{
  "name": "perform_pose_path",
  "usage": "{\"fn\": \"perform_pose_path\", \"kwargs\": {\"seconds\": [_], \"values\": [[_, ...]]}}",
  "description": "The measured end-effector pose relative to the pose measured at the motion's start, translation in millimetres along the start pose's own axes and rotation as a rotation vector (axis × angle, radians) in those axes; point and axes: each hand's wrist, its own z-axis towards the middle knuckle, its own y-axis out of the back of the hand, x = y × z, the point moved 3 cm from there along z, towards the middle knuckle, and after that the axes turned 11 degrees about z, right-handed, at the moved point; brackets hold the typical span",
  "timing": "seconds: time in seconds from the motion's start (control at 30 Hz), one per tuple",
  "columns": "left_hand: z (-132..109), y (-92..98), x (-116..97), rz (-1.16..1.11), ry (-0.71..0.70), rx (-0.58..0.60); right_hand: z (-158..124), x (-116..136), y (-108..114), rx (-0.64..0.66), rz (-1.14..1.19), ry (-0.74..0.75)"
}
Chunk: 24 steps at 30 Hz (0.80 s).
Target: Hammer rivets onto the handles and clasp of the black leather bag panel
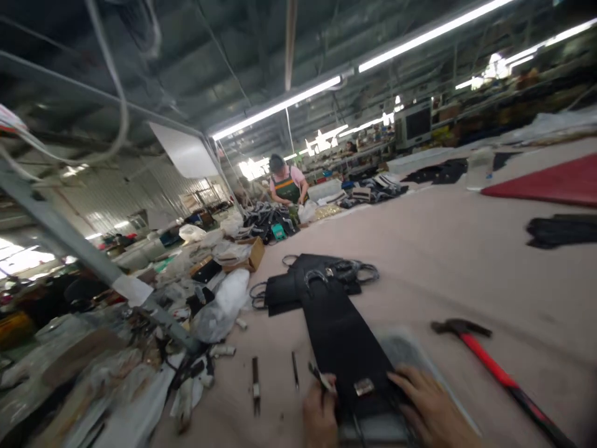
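A long black bag panel [342,330] lies before me, with a shiny metal clasp [364,387] near its close end. At the panel's left edge, my left hand [321,414] is closed around a small pointed tool [321,378]; its exact kind is blurred. The fingers of my right hand [431,404] are bent over the panel's right edge and grip it beside the clasp. Beneath the panel, a clear slab [410,351] shows on the right. Farther off, the panel's other end rests on stacked black bag pieces [282,292] with looped handles.
A red-handled hammer [494,364] lies to the right. On the left are a pronged punch [255,386] and a thin dark rod [295,370]. Plastic bags [224,305] crowd the table's left edge beside a metal post [93,249]. A co-worker [286,183] stands at the far end.
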Motion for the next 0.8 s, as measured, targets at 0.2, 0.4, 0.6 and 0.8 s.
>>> {"fn": "perform_pose_path", "kwargs": {"seconds": [0.2,0.4,0.6,0.8], "values": [[1,5.1,1,0.059,0.042,-0.03,9,18,15,0.117,0.011,-0.073],[-3,4.6,9,0.069,-0.302,0.044,8,31,12,0.076,-0.016,-0.086],[1,13.1,26,-0.008,0.034,-0.111,10,33,12,0.047,0.009,-0.123],[4,11.3,12,0.009,-0.145,0.067,10,31,9,0.05,0.021,-0.117]]}}
